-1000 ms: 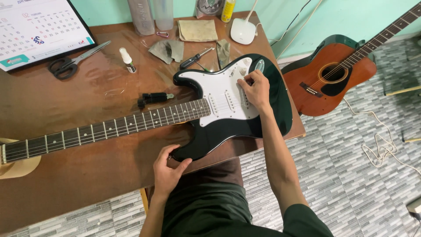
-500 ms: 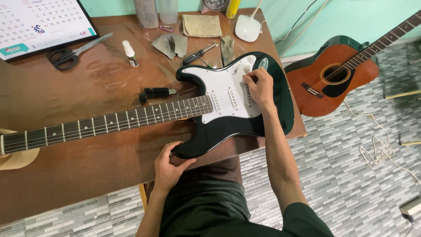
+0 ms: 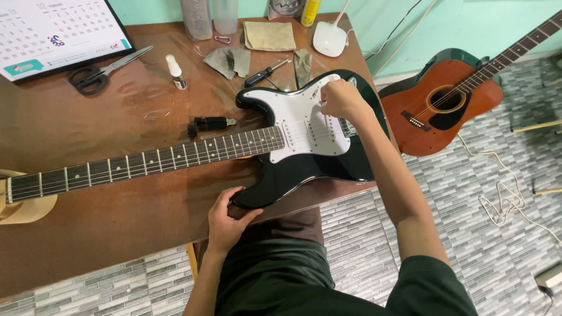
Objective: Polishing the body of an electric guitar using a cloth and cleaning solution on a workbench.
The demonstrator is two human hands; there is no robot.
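On the brown wooden surface (image 3: pixel 88 234) a black electric guitar with a white pickguard (image 3: pixel 304 143) lies flat. Its lower horn is gripped by the left hand (image 3: pixel 225 219); the right hand (image 3: pixel 341 98), earlier spread flat, is now bunched, fingers pinched at the strings near the bridge.

Your electric guitar (image 3: pixel 298 146) lay flat and face up on the brown table, a glossy black body with a white pickguard, its dark fretted neck running out toward nine o'clock and slightly downward. The body sat at the table's edge nearest you, its lower horn pointing toward seven o'clock and its strings taut along the neck.
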